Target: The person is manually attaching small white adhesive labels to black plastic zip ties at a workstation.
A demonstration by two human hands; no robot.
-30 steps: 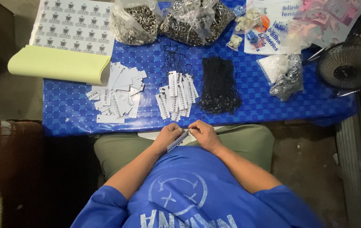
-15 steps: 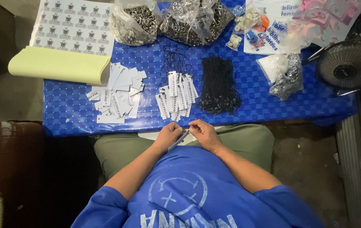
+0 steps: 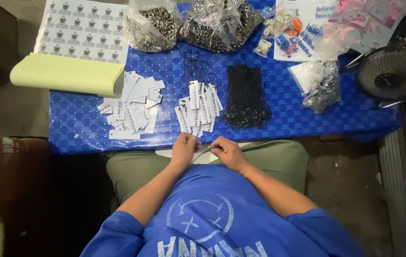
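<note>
While both hands meet just below the counter's near edge, the left hand (image 3: 184,151) and right hand (image 3: 229,153) pinch a small white tag (image 3: 202,153) between closed fingers; the tag sits in the lap area, off the counter. Step in hand, by my judgement: fitting a string to one tag. Next move likely calls for a fine pull through the hole, fingertips close together; the hole itself is too small to see.

Counter (image 3: 84,128): blue woven cover. At 12 o'clock from the hands, finished tags (image 3: 198,112) with strings; at 1 o'clock, a bundle of black strings (image 3: 246,97); at 10 o'clock, loose white tags (image 3: 129,107). Far edge: two clear bags of metal eyelets (image 3: 184,24), printed sheet (image 3: 82,28), pale yellow roll (image 3: 67,76). Small fan (image 3: 393,71) at 2 o'clock. Floor dim, bare concrete.
</note>
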